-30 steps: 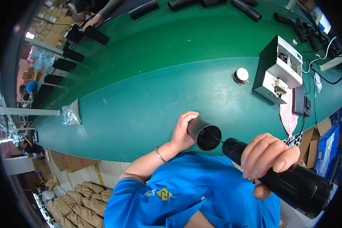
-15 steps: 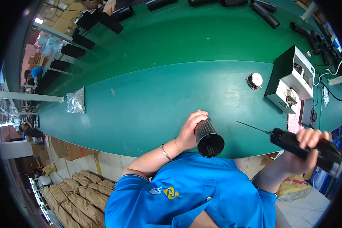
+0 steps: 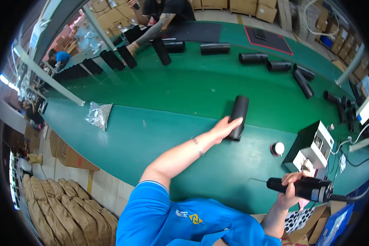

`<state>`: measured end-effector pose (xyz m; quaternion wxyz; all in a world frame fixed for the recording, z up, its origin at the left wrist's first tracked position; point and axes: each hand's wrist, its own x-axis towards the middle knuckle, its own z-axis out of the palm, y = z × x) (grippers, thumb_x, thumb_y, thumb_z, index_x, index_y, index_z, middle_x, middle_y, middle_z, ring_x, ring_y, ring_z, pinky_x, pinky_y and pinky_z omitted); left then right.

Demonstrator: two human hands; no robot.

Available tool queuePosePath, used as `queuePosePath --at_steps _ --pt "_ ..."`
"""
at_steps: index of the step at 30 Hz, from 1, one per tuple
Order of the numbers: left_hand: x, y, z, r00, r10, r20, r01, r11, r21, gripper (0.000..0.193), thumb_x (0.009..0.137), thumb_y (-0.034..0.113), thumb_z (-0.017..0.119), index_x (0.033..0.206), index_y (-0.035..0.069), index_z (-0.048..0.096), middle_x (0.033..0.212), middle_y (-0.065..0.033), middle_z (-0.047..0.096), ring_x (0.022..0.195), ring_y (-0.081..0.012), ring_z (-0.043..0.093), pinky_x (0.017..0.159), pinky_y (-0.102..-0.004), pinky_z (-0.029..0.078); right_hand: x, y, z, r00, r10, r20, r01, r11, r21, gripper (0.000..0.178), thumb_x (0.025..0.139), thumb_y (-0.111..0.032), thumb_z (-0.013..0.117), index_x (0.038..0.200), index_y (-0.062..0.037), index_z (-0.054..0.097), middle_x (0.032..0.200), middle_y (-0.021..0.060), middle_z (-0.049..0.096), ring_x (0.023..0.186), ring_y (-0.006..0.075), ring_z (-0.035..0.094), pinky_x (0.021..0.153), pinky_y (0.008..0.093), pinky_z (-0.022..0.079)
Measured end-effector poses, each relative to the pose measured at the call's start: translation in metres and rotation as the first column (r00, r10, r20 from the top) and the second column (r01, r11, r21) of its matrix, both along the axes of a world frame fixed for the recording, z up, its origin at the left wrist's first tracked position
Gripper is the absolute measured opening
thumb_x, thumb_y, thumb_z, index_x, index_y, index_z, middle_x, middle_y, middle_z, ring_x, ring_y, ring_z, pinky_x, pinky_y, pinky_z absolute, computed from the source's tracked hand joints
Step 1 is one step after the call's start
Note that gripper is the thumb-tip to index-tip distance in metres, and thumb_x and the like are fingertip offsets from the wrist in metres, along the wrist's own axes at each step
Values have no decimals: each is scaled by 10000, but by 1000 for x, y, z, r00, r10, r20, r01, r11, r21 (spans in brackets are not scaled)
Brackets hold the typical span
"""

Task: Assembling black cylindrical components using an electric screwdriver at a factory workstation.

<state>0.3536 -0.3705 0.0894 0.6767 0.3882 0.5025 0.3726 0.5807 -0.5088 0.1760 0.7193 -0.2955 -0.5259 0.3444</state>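
My left hand [image 3: 224, 128] is closed round the lower part of a black tube [image 3: 240, 107], with the arm stretched far out. The tube stands or leans where the teal tabletop [image 3: 168, 127] meets the brighter green strip [image 3: 180, 82]; whether its lower end touches the surface, I cannot tell. On the right, my right hand [image 3: 289, 192] grips a black electric screwdriver [image 3: 307, 188], its long thin bit pointing left over the table. Between my hands and farther back sits a small round part [image 3: 278, 149] with a white top and dark, reddish sides.
A black-and-white box-shaped machine [image 3: 311, 143] with cables stands at the right. Several black tubes [image 3: 215, 48] lie along the far side of the green strip. A clear bag of small pieces [image 3: 99, 115] lies at the left. Across the table, a co-worker's arm [image 3: 148, 35] reaches among tubes.
My left hand has carried the tube from close to my body out to the green strip. My right hand still holds the screwdriver, shifted slightly left. The view has tilted up, showing more of the far side.
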Motion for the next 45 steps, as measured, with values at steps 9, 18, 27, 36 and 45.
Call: queuePosePath --at_steps 9,18,27,36,45 --pt "-47 100 -34 756 295 -584 100 830 549 574 727 291 590 1137 -55 385 1135 -214 407 1018 -309 451 857 -346 395 -29 6 10 998 -35 54 37 999 -38 441 711 -58 544 1108 -12 359 676 39 456 502 96 402 467 189 328" --pt "-289 212 -54 365 838 -406 -524 545 654 767 634 285 684 1162 -116 298 1124 -275 384 1030 -349 427 894 -360 356 -32 55 -8 993 -115 2 114 987 -112 421 734 -59 504 1123 -25 346 670 29 442 487 84 389 468 164 314" --pt "-376 331 -66 529 842 -104 -640 476 603 770 586 209 726 1174 -60 308 993 -199 504 842 -262 536 748 -307 441 -58 95 -22 992 68 -109 -96 955 -279 140 724 -7 511 808 -81 428 670 31 480 589 122 452 580 206 382" --pt "-219 284 -20 817 501 -284 -267 767 584 461 558 119 650 958 11 448 770 -111 547 623 -205 518 593 -290 440 -61 104 -14 964 -267 -14 256 937 -237 406 735 -104 542 1094 -51 359 663 22 439 477 83 405 431 161 318" --pt "19 38 0 875 -419 -244 485 776 403 623 516 42 695 1075 34 418 971 -99 518 859 -210 514 776 -291 407 41 71 -13 962 -146 -230 112 982 -153 414 706 -31 498 1102 -76 387 687 39 484 485 115 435 455 223 347"
